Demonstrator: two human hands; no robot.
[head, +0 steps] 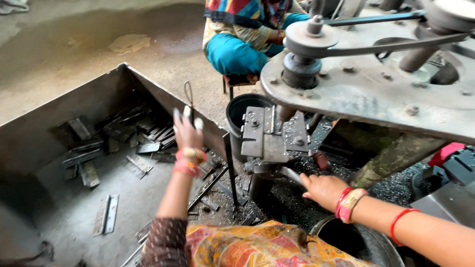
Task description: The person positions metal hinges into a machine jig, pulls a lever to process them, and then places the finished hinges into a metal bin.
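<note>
1. We find the left hand [187, 129] raised over the open metal bin [29, 133], at about 9 o'clock from the drill press fixture [264, 133]. Its fingers are spread wide and grip nothing; the fingertips show motion blur.
2. Bangles [189, 162] sit on the left wrist, red and gold in colour.
3. The bin holds flat metal hinges. One opened hinge [107, 213] lies alone on the bin floor at 7 o'clock from the left hand; a heap of hinges [123, 129] lies against the far wall at 9 o'clock from it.
4. The right hand [324, 190] sits at 5 o'clock from the fixture, closed on a metal lever handle [292, 174] that runs up toward the fixture's base.
5. Dark metal swarf [396, 188] covers the surface around the right hand.
6. Above the fixture, a pulley [309, 37] carries a drive belt [396, 45] across the machine's grey top plate.
7. A black bucket [237, 111] stands just behind the fixture at 11 o'clock.
8. Another person [237, 49] in teal clothing sits at 12 o'clock, well apart from both hands.
</note>
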